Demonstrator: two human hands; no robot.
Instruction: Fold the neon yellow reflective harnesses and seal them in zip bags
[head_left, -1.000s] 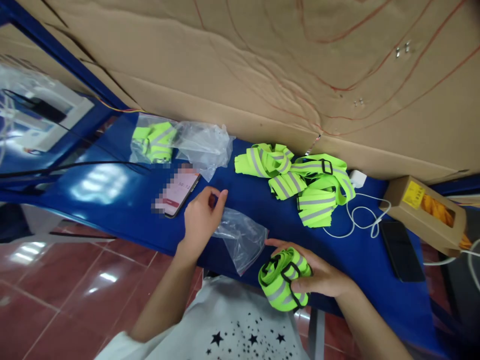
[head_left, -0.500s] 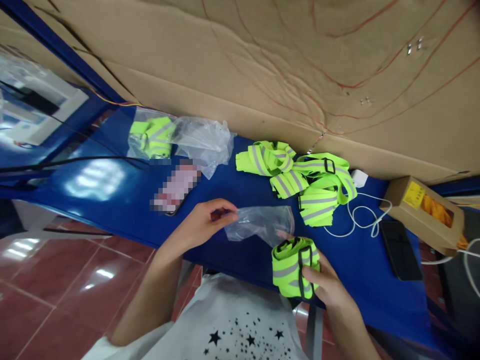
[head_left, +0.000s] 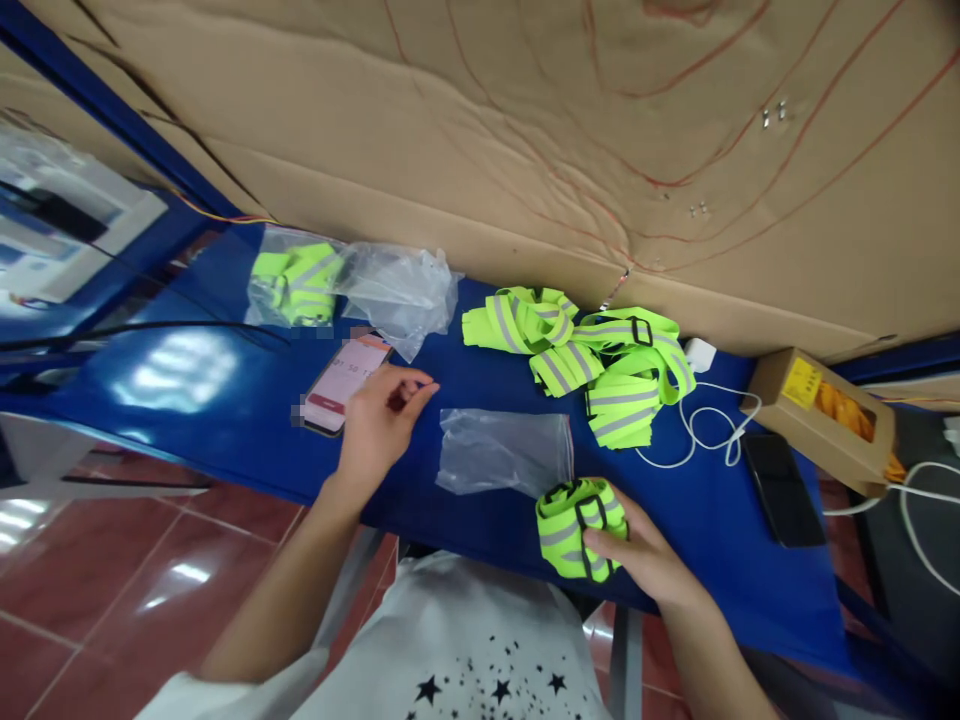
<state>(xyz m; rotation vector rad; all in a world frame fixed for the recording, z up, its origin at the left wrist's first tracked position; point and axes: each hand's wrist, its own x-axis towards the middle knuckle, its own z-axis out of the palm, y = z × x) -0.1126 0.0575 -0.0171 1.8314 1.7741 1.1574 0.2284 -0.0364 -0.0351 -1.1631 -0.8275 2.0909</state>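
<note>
Just below the flat, empty clear bag [head_left: 502,465], at the blue table [head_left: 225,400] edge, the right hand [head_left: 641,555] clamps a folded neon-yellow strap bundle [head_left: 574,525] with grey stripes and a black buckle. Left hand [head_left: 379,425] is left of that bag, fingers loosely curled, holding nothing. Far up-left of it, a second bag [head_left: 296,285] contains a neon bundle.

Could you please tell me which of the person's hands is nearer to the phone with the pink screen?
The left hand: it is just right of the phone. The right hand is far to the right, holding a folded yellow vest.
</note>
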